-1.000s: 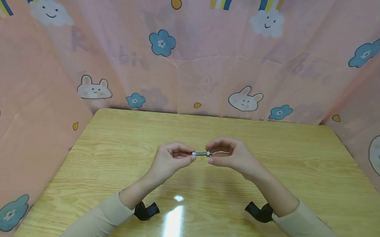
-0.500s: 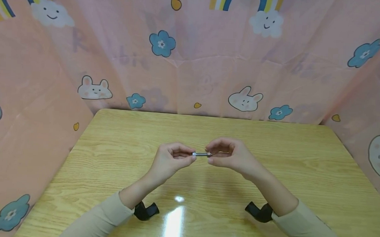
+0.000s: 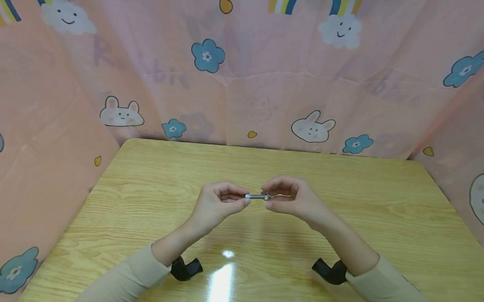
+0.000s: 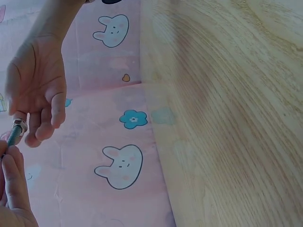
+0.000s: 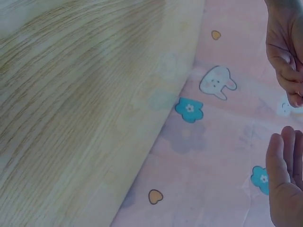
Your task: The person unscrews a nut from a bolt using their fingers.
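Observation:
A silver bolt [image 3: 257, 197] lies level between my two hands over the table. My left hand [image 3: 218, 205] pinches its head end between thumb and fingers, hiding part of it. Close to the bolt's other end sits a hex nut [image 3: 266, 197], with a bit of the shank beyond it. The thumb and curled fingers of my right hand [image 3: 298, 199] are round this nut. Seen from the left wrist, the nut [image 4: 19, 125] is at a right fingertip and threads show below it. In the right wrist view both hands appear at the right edge, without the bolt.
The wood-grain table [image 3: 165, 166] carries a bright light reflection near its front. Behind and beside it hangs a pink printed cloth [image 3: 244, 97]. Black wrist mounts [image 3: 186, 269] sit below both forearms.
The nut's visible face shifts slightly between frames as the right fingers make small movements at it. The left hand and the bolt stay almost still.

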`<state>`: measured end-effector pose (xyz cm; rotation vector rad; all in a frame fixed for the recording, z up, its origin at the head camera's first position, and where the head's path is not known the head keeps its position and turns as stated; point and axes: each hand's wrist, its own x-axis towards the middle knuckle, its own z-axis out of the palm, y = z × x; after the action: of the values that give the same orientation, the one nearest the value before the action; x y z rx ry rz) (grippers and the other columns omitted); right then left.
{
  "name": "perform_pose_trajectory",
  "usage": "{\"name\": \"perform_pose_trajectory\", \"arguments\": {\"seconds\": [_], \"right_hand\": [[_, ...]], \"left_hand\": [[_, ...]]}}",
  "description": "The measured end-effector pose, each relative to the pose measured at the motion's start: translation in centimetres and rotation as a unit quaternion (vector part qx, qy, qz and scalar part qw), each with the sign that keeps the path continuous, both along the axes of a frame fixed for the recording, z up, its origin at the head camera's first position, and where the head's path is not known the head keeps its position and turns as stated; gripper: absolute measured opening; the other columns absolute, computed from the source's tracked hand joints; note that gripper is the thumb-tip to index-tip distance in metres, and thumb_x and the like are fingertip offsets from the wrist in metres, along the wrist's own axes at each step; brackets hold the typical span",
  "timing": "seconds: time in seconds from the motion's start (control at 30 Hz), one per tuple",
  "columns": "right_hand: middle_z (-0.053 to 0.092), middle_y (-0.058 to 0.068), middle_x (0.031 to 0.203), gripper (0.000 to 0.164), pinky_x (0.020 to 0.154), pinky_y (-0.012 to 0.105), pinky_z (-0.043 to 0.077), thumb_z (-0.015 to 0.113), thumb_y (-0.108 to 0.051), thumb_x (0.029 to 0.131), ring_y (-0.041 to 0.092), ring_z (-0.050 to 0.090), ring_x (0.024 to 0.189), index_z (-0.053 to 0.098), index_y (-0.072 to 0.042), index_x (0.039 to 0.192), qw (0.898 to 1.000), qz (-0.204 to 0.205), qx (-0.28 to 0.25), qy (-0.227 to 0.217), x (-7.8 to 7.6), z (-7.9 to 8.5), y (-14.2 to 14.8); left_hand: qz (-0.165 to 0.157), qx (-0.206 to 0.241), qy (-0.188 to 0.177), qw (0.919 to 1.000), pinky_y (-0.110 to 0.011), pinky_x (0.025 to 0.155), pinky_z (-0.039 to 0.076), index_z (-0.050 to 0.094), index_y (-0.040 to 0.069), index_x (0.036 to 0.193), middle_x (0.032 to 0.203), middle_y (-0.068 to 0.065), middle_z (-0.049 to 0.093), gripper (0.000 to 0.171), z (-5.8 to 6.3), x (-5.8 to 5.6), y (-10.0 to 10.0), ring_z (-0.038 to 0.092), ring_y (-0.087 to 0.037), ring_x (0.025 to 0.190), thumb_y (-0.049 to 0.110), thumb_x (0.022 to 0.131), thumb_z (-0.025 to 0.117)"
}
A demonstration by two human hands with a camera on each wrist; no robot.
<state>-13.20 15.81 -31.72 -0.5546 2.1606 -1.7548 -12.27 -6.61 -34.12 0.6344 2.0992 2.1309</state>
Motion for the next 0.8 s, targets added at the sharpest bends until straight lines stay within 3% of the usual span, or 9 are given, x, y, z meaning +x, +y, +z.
{"name": "perform_pose_trajectory", "arguments": {"seconds": [0.13, 0.3, 0.53, 0.8], "right_hand": [[0.062, 0.016, 0.101, 0.028, 0.078, 0.036, 0.055, 0.063, -0.013, 0.090, 0.023, 0.063, 0.089, 0.057, 0.004, 0.112, 1.000, -0.003, 0.003, -0.007, -0.10, 0.05, -0.14], [0.065, 0.010, 0.086, 0.025, 0.075, 0.036, 0.056, 0.059, -0.015, 0.092, 0.018, 0.065, 0.077, 0.057, 0.007, 0.104, 0.999, -0.016, -0.009, -0.030, -0.24, 0.19, -0.40], [0.060, 0.015, 0.103, 0.030, 0.077, 0.034, 0.055, 0.069, -0.004, 0.083, 0.021, 0.061, 0.090, 0.058, 0.005, 0.109, 1.000, -0.002, -0.016, -0.003, -0.20, 0.20, -0.28], [0.065, 0.012, 0.085, 0.025, 0.074, 0.039, 0.056, 0.056, -0.015, 0.095, 0.019, 0.066, 0.075, 0.057, 0.007, 0.106, 0.999, -0.012, -0.003, -0.030, -0.11, 0.27, -0.31]], "left_hand": [[0.001, -0.001, 0.003, 1.0000, -0.031, 0.070, 0.057, 0.067, -0.007, 0.096, 0.091, -0.016, 0.068, 0.015, -0.05, -0.02, -0.01, 0.068, -0.019, 0.078, -0.001, 0.082, 0.068], [0.005, -0.005, 0.004, 1.0000, -0.031, 0.070, 0.057, 0.068, -0.005, 0.096, 0.091, -0.014, 0.068, 0.015, 0.14, -0.04, 0.06, 0.067, -0.020, 0.078, 0.000, 0.082, 0.069], [0.004, -0.003, 0.001, 1.0000, -0.030, 0.070, 0.056, 0.067, -0.007, 0.097, 0.091, -0.015, 0.068, 0.016, 0.14, -0.09, -0.06, 0.067, -0.018, 0.077, -0.001, 0.082, 0.069], [0.006, -0.004, 0.005, 1.0000, -0.031, 0.070, 0.057, 0.067, -0.008, 0.097, 0.091, -0.015, 0.068, 0.017, 0.18, -0.07, -0.02, 0.067, -0.018, 0.077, -0.001, 0.082, 0.069]]}}
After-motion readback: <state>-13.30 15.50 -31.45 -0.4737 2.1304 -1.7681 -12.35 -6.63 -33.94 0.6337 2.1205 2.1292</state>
